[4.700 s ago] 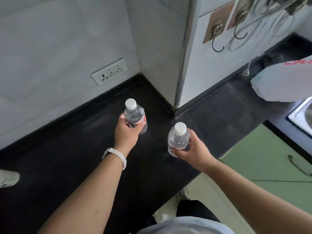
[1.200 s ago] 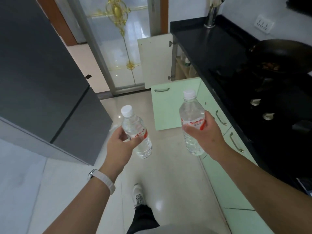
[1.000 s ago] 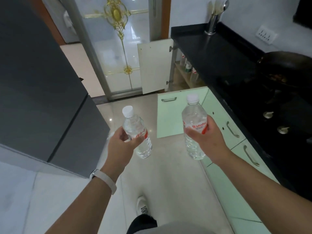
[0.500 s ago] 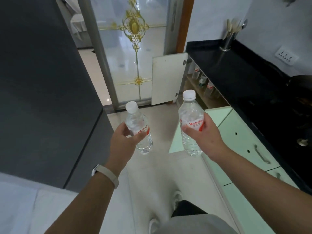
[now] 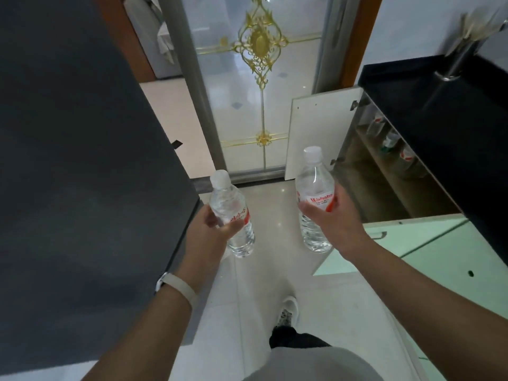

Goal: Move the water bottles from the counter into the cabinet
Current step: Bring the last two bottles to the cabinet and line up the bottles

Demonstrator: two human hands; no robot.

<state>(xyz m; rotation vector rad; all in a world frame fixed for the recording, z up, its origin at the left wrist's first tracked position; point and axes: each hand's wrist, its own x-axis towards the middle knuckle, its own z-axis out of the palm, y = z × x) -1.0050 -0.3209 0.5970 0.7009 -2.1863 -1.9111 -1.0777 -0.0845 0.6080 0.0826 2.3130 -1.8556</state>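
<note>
1. Presently, two water bottles are carried in the air at frame centre: the left bottle (image 5: 232,215) tilted, the right bottle (image 5: 314,199) nearly upright.
2. Grip state: left hand (image 5: 209,232) wrapped around its bottle at the label; right hand (image 5: 332,221) clasping its bottle likewise. Both caps on.
3. Destination: open cabinet (image 5: 390,171) at right of frame, under the black counter (image 5: 439,119), its white door (image 5: 310,133) swung wide.
4. Shelf already bears bottles, blurred; count unclear.
5. Recommended: approach squarely, crouch, insert one bottle at a time into a free gap, keeping clear of the door edge and standing stock.
</note>
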